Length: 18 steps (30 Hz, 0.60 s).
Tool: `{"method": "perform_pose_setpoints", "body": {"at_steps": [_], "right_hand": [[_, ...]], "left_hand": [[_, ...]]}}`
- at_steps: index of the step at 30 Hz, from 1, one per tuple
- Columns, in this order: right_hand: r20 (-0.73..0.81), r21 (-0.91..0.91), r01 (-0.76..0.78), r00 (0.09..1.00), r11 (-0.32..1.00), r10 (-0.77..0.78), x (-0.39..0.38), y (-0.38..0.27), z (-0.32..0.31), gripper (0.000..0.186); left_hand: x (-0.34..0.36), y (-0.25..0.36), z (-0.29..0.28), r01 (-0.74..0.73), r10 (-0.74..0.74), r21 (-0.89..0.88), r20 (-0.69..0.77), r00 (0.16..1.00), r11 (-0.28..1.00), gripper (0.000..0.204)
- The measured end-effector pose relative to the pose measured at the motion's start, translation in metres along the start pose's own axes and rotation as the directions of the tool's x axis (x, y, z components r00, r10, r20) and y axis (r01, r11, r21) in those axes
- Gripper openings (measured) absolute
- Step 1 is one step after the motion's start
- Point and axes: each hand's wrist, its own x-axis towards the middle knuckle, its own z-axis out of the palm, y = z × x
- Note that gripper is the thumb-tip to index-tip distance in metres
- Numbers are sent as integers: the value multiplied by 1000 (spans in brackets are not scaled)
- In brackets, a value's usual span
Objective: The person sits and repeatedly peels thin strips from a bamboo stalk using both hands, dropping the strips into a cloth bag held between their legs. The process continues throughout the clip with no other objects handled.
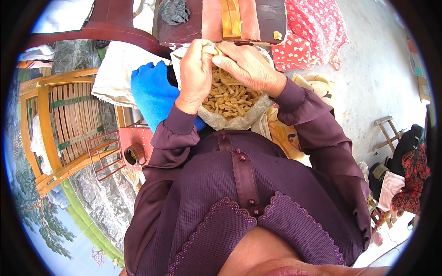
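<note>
My left hand [195,76] and my right hand [248,69] meet near the top centre, their fingers closed on a small pale yellow piece [210,50]. Below them an open woven sack [225,122] holds several short, tan, irregular pieces [230,96]. Just beyond my fingers, a narrow yellow wooden block [230,18] lies on a pink strip [248,23] across a dark red board [271,16], with a crumpled grey rag [174,10] and a small yellow bit [277,35] on that board.
Blue cloth [149,96] and white cloth [115,69] lie at left, beside a slatted wooden chair [73,119] and a red stand [133,135] with a mug [135,154]. Red floral fabric [308,32] is at upper right; a small wooden stool [389,133] and piled clothes [410,175] are farther right.
</note>
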Motion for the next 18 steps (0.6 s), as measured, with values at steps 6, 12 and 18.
{"method": "perform_pose_setpoints", "body": {"at_steps": [6, 12, 18], "right_hand": [[-153, -184, -28, 988, 983, 0, 3, 1, -14, 24], [60, 578, -235, 967, 782, 247, 3, 1, -16, 20], [212, 744, -406, 896, 530, 389, -2, 3, -13, 23]], "left_hand": [[0, -8, 2, 411, -257, -632, 324, 910, 657, 17], [5, -4, -6, 22, 28, -286, 169, 985, 958, 14], [9, -20, 3, 73, -64, -430, 35, 997, 900, 16]]}}
